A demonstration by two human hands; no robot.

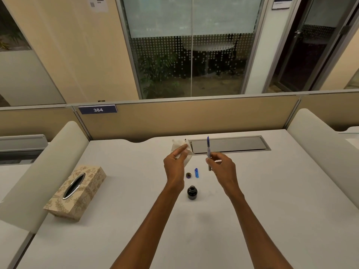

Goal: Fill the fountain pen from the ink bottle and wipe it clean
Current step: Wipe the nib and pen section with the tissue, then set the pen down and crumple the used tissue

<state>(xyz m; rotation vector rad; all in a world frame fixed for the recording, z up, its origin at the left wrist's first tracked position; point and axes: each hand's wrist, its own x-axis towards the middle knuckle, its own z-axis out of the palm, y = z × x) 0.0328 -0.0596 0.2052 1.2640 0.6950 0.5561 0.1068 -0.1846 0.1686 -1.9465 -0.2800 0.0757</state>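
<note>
My right hand (221,166) holds a blue fountain pen (208,147) upright above the desk, nib end up. A white tissue (179,146) with small dark ink spots is pinched in my left hand (174,166), a short gap left of the pen. Below and between my hands, a dark ink bottle (192,192) stands uncapped on the white desk (272,191). Its round cap (188,175) lies just beyond it. A blue pen part (196,173) rests beside the cap.
A patterned tissue box (75,193) sits at the left of the desk. A grey cable hatch (229,145) is set into the desk's far edge, behind the pen. Padded white dividers (320,136) flank both sides, and a beige partition closes the back.
</note>
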